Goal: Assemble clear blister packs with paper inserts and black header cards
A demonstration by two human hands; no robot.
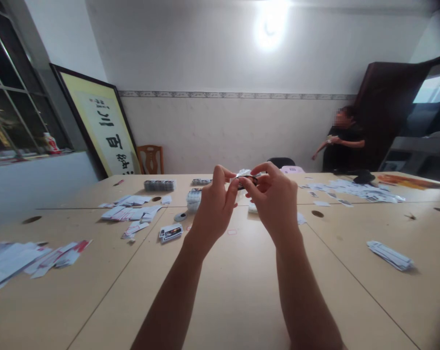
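Note:
My left hand (pixel 217 201) and my right hand (pixel 272 197) are raised over the middle of the table, fingertips nearly meeting. Between them is a small dark printed card (pixel 248 180), with something whitish and shiny behind it, perhaps a clear sleeve. Both hands pinch it with thumb and fingers; the fingers partly hide it. On the table to the left of my left hand lies a small pile of printed cards (pixel 171 232). A white roll (pixel 180 217) that looks like tape lies behind that pile. Partly hidden by my left hand is a stack of cards (pixel 194 199).
Long card rows (pixel 160 185) stand at the back left. Paper slips (pixel 130 213) spread over the left side, and loose cards and sleeves (pixel 351 189) over the right. A folded paper bundle (pixel 390 255) lies at right. A person (pixel 344 138) stands beyond the table.

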